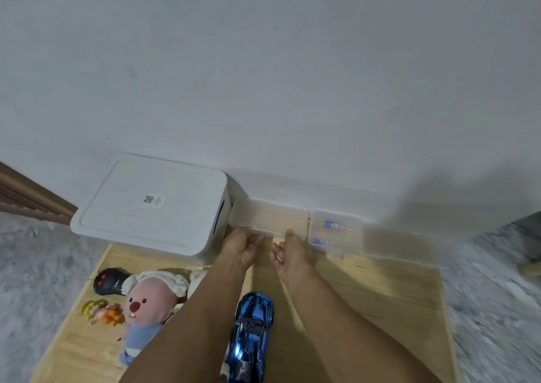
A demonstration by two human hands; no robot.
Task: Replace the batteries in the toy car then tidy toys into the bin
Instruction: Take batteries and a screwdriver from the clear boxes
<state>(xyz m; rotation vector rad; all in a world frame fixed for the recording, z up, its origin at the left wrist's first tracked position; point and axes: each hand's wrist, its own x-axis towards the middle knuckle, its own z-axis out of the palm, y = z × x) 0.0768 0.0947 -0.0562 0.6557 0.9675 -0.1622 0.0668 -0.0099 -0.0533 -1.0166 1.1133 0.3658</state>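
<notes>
A shiny blue toy car (253, 333) lies on the wooden board (369, 309) between my forearms. Against the wall stands an empty clear plastic box (269, 217). My left hand (241, 248) has its fingers curled at the box's near rim. My right hand (294, 252) has its thumb on that rim and its fingers curled below it. Right of this box, a second clear box (351, 236) holds two blue-and-white batteries (333, 225). The white bin (152, 207) stands to the left with its lid on.
A black remote (109, 281), a pink plush (149, 300) and a small yellow-orange figure (101, 312) lie on the board's left side. Another clear plastic piece (404, 245) sits at the far right by the wall. Grey carpet (35, 280) surrounds the board.
</notes>
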